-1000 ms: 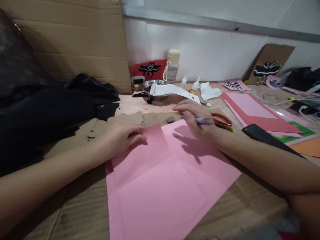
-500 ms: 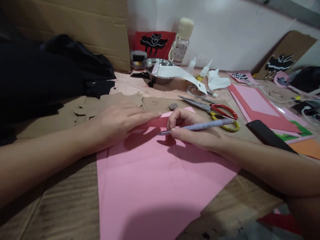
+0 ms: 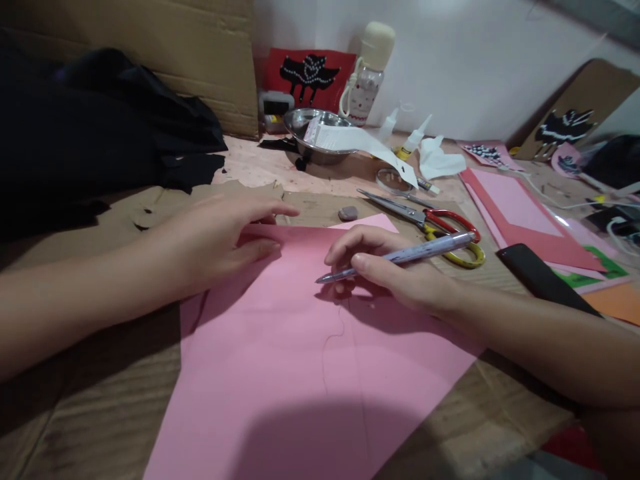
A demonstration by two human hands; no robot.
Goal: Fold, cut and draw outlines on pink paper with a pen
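Observation:
A large sheet of pink paper (image 3: 260, 373) lies on cardboard in front of me. A thin curved line and a straighter line are drawn on it. My right hand (image 3: 385, 267) holds a slim pen (image 3: 415, 252) with a pale patterned barrel. Its tip points left, just over the sheet; whether it touches is unclear. My left hand (image 3: 220, 240) rests at the paper's far left edge, thumb over the sheet and fingers stretched apart from it. Beyond the sheet lie a small grey lump (image 3: 347, 213) and scissors (image 3: 425, 217) with red and yellow handles.
Behind stand a steel bowl (image 3: 320, 150), a bottle (image 3: 367, 80) and glue bottles (image 3: 414, 137). Black fabric (image 3: 90, 140) fills the left. At right lie stacked coloured papers (image 3: 540, 240) and a black flat object (image 3: 547, 280). Under the sheet is a cardboard mat (image 3: 90, 413).
My left hand has drawn back to the left, and its thumb has spread from the fingers. The pink sheet has turned a little. The pen tip has moved slightly nearer to me.

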